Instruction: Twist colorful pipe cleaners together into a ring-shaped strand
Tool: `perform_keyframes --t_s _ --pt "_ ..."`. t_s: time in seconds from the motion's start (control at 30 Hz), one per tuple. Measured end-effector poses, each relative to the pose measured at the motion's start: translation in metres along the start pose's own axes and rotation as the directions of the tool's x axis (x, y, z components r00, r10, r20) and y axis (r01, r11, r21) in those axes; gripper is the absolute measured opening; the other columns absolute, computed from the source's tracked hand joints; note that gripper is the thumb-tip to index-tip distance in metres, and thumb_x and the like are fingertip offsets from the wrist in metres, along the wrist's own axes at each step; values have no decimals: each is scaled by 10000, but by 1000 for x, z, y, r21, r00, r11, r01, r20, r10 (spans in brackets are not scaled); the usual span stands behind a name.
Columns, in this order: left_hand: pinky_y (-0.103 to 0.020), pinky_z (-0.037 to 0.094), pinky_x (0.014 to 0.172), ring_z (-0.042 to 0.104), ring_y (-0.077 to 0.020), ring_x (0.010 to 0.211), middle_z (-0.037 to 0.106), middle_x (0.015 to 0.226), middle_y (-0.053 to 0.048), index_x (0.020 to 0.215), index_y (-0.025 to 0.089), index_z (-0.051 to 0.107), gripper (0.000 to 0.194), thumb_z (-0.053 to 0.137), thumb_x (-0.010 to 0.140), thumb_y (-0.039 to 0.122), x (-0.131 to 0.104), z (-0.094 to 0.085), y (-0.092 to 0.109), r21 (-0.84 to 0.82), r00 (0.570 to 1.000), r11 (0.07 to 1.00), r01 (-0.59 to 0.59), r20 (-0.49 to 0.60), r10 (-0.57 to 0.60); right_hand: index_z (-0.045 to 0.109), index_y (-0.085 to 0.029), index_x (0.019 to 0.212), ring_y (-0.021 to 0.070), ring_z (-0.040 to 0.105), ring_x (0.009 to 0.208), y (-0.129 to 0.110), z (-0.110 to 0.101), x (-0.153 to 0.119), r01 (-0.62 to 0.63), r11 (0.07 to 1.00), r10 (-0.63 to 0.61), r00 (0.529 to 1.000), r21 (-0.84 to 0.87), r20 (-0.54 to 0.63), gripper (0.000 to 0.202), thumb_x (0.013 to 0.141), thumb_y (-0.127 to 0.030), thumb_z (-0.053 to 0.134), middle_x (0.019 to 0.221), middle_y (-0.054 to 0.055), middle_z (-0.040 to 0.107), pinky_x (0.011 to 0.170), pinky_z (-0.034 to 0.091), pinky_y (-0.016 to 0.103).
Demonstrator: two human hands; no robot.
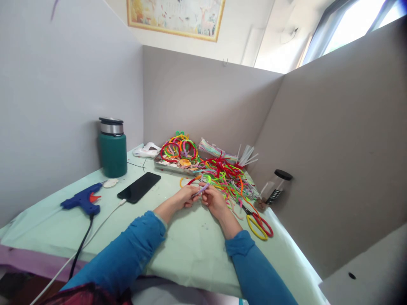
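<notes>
My left hand and my right hand meet above the middle of the table. Their fingers pinch a short purple pipe cleaner from both sides. A yellow-green bit shows at its upper end, but I cannot tell whether it is joined on or lies behind. Just past my fingers spreads a tangled pile of coloured pipe cleaners. Scissors with one red and one yellow handle lie to the right of my right hand, their blades partly under the pile.
A metal tray holds pipe-cleaner rings. On the left are a green bottle, a blue glue gun with its cord, and a phone on a white cable. A clear jar stands right. Grey partitions enclose the table.
</notes>
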State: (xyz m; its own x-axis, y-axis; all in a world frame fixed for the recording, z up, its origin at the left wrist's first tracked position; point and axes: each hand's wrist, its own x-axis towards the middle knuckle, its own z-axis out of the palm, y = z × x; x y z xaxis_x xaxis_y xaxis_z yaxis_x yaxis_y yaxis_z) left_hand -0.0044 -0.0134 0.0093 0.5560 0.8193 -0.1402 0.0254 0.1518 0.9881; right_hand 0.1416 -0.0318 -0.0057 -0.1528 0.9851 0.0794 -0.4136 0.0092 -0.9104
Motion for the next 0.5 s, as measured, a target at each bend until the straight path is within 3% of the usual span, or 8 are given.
perform_keyframes --t_s 0.13,0.3,0.5 --pt "-176 94 334 180 -16 315 376 471 79 735 157 505 354 543 745 509 2 0 -2 6 1000 1000 13 -11 -13 650 -172 951 69 361 406 7 1 3 44 983 -53 998 -176 -43 345 628 -275 586 558 -35 533 368 234 191" --pt "-166 92 336 176 -25 315 312 460 99 879 179 515 362 535 763 521 4 1 -5 -6 999 1000 6 -43 -6 662 -186 876 69 298 379 14 -1 6 143 902 -190 979 -407 -78 253 669 -307 580 461 -71 450 375 203 198" --pt "-170 109 335 189 -29 329 331 490 94 887 186 480 309 534 784 473 6 2 -5 -1 991 999 -40 -129 40 665 -197 806 122 440 506 16 -6 8 223 802 -317 945 -555 -77 203 668 -341 624 539 -39 543 479 326 221"
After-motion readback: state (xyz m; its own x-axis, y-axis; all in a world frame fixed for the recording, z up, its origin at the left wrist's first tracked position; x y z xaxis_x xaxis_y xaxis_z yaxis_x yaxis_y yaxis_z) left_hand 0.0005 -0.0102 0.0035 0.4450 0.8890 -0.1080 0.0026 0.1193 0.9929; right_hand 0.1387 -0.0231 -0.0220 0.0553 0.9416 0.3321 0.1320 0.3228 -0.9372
